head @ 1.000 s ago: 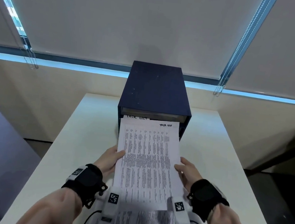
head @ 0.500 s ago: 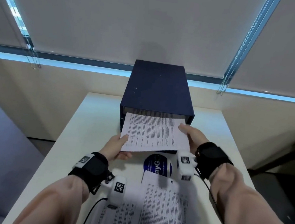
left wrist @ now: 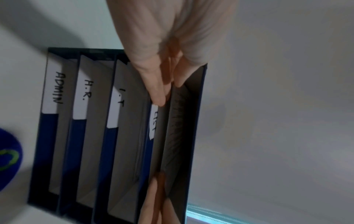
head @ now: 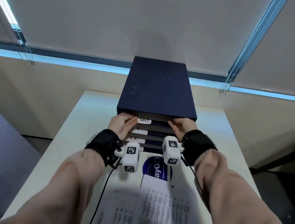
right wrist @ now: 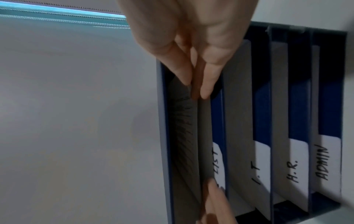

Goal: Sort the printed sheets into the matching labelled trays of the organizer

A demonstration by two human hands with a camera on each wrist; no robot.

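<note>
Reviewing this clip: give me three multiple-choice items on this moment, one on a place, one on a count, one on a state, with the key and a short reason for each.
1. Where are both hands?
A. At the top tray of the organizer
B. At the bottom tray
C. Flat on the table

2. How many labelled trays does the organizer show?
A. Two
B. Four
C. Six

3. How does the sheet in the top tray lie?
A. Almost fully inside
B. Half sticking out
C. Crumpled on the table

Key: 1 A, the left hand and right hand sit at the front of the top tray of the organizer. 2 B, the labels read LIST, I.T, H.R. and ADMIN. 3 A, the sheet lies deep in the slot, fingertips at its front edge.
</note>
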